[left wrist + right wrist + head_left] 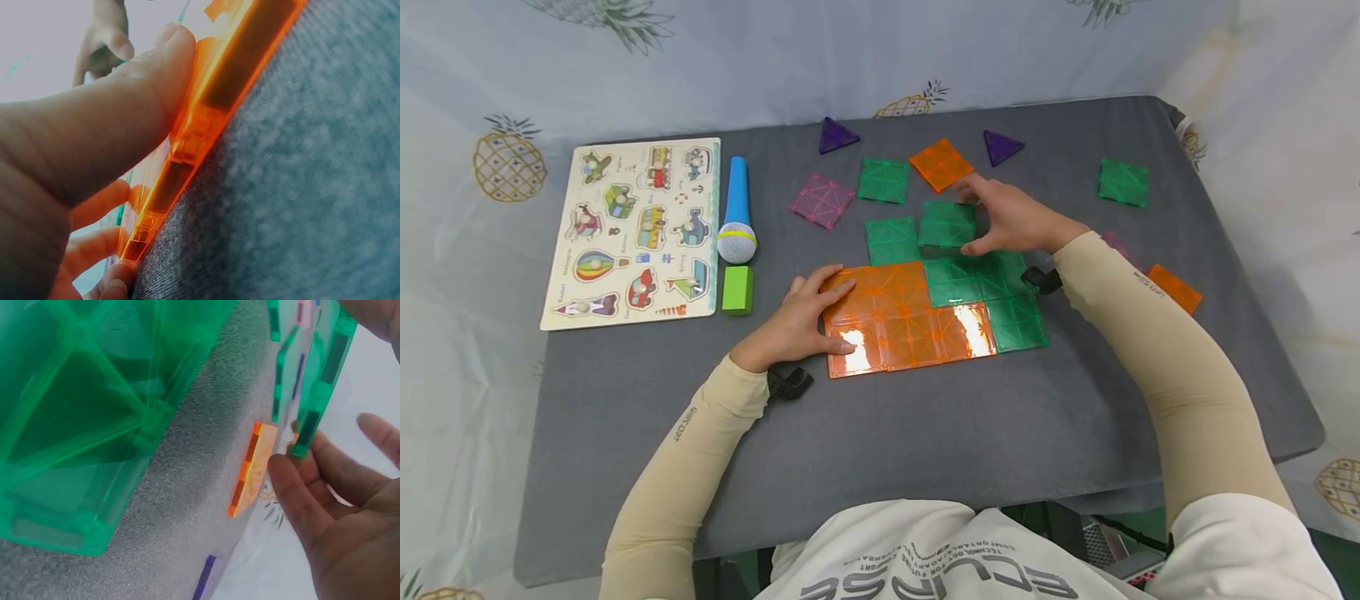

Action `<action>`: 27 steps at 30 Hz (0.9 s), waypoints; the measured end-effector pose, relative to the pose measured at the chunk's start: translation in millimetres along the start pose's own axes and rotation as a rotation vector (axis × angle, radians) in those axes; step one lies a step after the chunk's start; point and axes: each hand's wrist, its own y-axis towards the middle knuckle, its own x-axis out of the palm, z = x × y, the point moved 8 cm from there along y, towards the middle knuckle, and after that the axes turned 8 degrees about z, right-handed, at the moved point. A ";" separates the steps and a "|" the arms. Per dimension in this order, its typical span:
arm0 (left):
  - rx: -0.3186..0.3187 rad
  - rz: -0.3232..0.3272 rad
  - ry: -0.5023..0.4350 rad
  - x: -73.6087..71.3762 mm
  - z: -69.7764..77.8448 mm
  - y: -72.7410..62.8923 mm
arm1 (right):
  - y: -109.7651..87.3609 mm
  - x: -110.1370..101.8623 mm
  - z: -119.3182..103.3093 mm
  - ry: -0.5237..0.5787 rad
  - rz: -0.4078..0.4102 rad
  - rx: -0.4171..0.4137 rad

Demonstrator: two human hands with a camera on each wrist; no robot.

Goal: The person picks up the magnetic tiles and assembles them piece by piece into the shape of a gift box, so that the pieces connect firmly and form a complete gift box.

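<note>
My right hand [1011,215] grips a green square magnetic tile [947,223] by its edges, thumb on the near side and fingers at the far side, held raised over the table. In the right wrist view, that tile [324,378] stands nearly edge-on at the fingertips. Below it, green tiles [1017,304] adjoin a block of orange square tiles [895,321] lying flat. My left hand [797,321] rests on the left end of the orange block, thumb and fingers spread over it. The left wrist view shows its thumb [147,94] against the orange tile edge [206,119].
Loose tiles lie beyond: a green square [883,180], a pink square [822,201], an orange square [941,165] and purple triangles [1002,147]. To the left are a picture puzzle board [632,312], a toy microphone [737,208] and a green block [737,290]. Another green square [1123,182] sits far right.
</note>
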 end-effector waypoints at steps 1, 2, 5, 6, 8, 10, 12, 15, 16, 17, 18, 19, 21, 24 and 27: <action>0.001 0.000 -0.002 -0.1 0.4 0.2 | 1.4 1.2 -0.1 -0.012 -0.003 -0.008; 0.001 -0.001 -0.004 -0.3 0.5 0.2 | 2.5 2.4 -0.2 -0.020 -0.010 -0.013; 0.005 0.003 -0.005 -0.9 1.1 0.7 | 6.8 4.6 1.0 -0.036 -0.024 -0.027; 0.005 0.003 -0.006 -0.9 1.1 0.7 | 8.3 5.0 1.8 -0.041 -0.026 -0.031; 0.004 0.003 -0.004 -0.8 0.7 0.7 | 11.3 6.1 4.3 -0.051 -0.032 -0.035; 0.001 0.002 -0.005 -0.4 0.0 0.5 | 14.3 7.9 6.8 -0.060 -0.041 -0.036; -0.003 0.000 -0.007 -0.1 -1.0 -0.1 | 16.7 10.9 8.1 -0.058 -0.056 -0.038; -0.004 -0.002 -0.011 0.2 -1.2 0.3 | 18.4 14.5 9.2 -0.052 -0.077 -0.041; -0.003 -0.001 -0.012 0.2 -1.3 0.4 | 18.8 15.6 9.3 -0.047 -0.085 -0.039; -0.002 -0.001 -0.013 -0.1 -1.0 0.5 | 19.2 16.7 9.5 -0.039 -0.095 -0.038; -0.001 -0.002 -0.014 -0.1 -1.0 0.5 | 19.4 17.6 9.9 -0.026 -0.105 -0.033; 0.000 -0.002 -0.015 -0.1 -0.9 0.5 | 19.6 18.5 10.8 -0.014 -0.118 -0.028; 0.002 -0.004 -0.016 -0.5 -0.4 0.3 | 19.4 19.9 13.4 0.005 -0.137 -0.021; 0.002 -0.003 -0.018 -0.1 -0.1 0.0 | 16.5 14.9 20.5 0.008 -0.102 -0.012; 0.004 0.000 -0.021 0.1 0.3 0.4 | 10.1 -0.1 34.4 -0.033 0.020 0.019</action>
